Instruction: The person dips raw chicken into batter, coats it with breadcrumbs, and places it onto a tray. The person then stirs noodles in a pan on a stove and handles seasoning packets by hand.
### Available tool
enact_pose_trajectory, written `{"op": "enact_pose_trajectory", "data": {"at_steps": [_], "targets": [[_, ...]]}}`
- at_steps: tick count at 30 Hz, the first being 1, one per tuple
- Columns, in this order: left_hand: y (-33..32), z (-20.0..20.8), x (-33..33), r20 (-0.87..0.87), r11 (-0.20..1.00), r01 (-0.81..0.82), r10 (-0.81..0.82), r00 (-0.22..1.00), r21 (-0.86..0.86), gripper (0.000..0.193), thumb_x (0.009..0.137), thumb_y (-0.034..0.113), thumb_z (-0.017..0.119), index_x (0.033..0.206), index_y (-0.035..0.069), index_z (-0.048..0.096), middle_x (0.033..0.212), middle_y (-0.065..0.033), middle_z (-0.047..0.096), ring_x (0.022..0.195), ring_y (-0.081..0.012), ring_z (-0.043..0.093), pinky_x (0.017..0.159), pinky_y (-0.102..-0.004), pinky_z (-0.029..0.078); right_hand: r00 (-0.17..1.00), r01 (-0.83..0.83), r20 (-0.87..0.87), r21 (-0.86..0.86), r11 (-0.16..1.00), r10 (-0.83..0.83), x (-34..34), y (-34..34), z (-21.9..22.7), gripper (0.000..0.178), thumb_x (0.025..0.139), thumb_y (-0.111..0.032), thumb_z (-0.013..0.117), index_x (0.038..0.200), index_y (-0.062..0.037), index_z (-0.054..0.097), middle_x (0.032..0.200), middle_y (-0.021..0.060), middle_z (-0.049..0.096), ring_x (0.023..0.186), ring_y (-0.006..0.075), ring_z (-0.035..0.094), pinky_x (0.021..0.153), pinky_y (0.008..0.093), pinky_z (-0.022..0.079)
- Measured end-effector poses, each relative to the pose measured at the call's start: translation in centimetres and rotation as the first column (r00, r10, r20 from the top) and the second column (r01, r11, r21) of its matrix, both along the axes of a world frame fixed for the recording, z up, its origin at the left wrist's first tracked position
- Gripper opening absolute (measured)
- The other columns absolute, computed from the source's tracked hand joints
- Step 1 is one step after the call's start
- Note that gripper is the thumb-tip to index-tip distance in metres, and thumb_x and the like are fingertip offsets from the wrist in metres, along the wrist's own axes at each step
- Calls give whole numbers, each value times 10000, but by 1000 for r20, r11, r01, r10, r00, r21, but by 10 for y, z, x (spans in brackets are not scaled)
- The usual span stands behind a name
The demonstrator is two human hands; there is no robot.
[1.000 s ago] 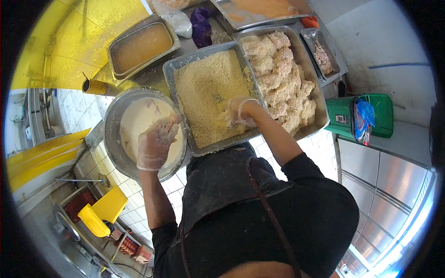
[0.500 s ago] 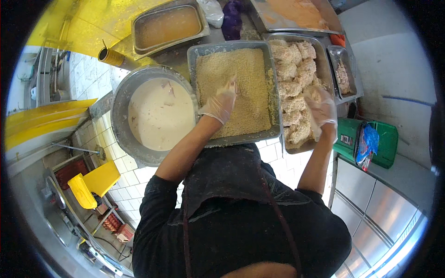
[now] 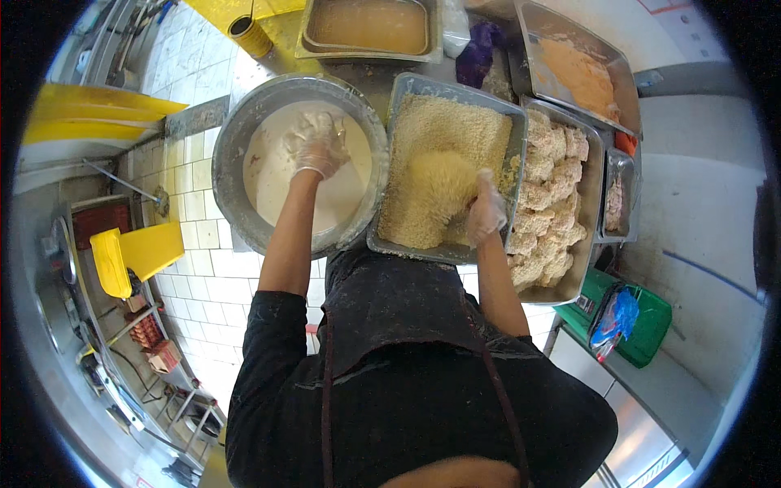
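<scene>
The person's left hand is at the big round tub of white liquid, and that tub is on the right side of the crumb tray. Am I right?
Almost! The big round tub is on the left side of the crumb tray, not the right. The head view shows it. The left hand is indeed at that tub of white liquid.

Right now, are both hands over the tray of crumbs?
No, the right hand is over the crumb tray, but the left hand is over the bowl of pale liquid.
</scene>
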State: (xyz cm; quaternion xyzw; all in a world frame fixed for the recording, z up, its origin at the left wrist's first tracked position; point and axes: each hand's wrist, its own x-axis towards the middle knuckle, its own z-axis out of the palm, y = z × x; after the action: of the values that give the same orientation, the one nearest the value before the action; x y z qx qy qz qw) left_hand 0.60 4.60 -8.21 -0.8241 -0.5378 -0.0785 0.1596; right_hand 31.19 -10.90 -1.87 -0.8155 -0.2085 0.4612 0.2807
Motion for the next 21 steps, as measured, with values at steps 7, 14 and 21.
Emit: {"op": "enact_pose_trajectory", "data": {"at_steps": [7,14,21], "targets": [[-31,-7,32,374,747,160,125,919,-645,306,768,59,545,1072,35,511,939,-241,629,871,-393,608,773,-447,499,677,-368,667,-60,928,311,-10,62,-67,452,907,-436,448,1156,-77,563,1115,221,590,1003,347,587,861,429,440],[-63,18,-9,220,719,442,-386,896,-537,489,825,103,518,1309,104,455,1142,-206,572,983,-346,586,856,-383,475,293,-608,840,-204,767,456,-51,32,-80,472,899,-435,441,1142,-51,570,1227,203,522,1119,376,492,917,425,400],[-73,56,-17,438,593,283,133,889,-754,266,879,255,533,1024,40,595,971,-184,611,871,-314,618,754,-411,488,740,-327,644,93,941,194,-25,55,-48,495,873,-449,495,1191,-79,576,1271,152,528,1164,335,486,957,405,382]]}}
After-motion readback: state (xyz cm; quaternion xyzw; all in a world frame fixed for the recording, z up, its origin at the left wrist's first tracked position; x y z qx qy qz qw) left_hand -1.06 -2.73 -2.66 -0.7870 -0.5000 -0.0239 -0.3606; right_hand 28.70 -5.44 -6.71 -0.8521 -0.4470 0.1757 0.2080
